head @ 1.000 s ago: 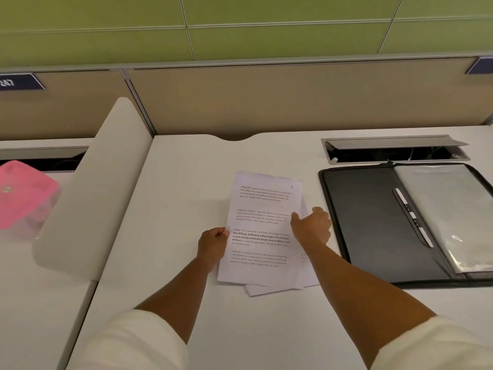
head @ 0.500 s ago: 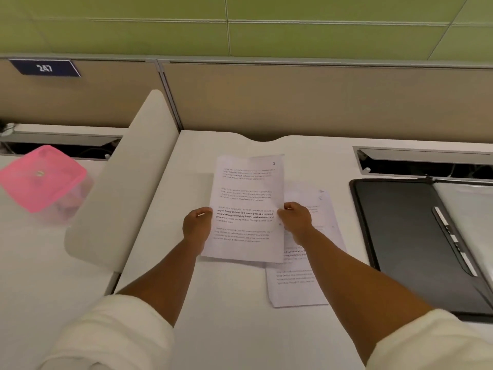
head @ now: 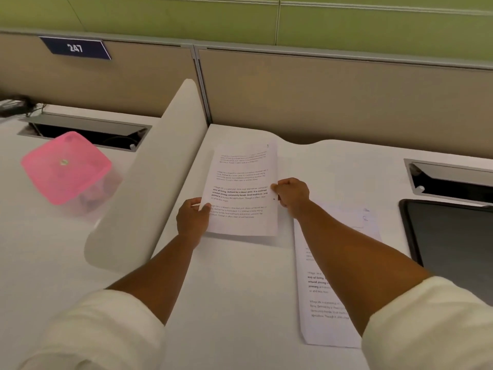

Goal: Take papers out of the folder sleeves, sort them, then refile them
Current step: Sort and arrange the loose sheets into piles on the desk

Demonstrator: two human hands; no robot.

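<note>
I hold a printed sheet (head: 241, 190) a little above the white desk (head: 240, 284). My left hand (head: 192, 218) pinches its lower left edge, and my right hand (head: 292, 194) pinches its right edge. A second printed sheet (head: 324, 297) lies flat on the desk to the right, partly hidden under my right forearm. The open black folder (head: 450, 241) lies at the far right; only its dark left panel shows.
A white curved divider (head: 149, 188) separates this desk from the one on the left, where a clear box with a pink lid (head: 65, 166) stands. Cable trays (head: 453, 177) are sunk into both desks. A beige partition runs along the back.
Both hands lifted the top sheet off the pile and carried it left and farther back. The sheet underneath stayed on the desk. The view swung left, so most of the folder is out of frame.
</note>
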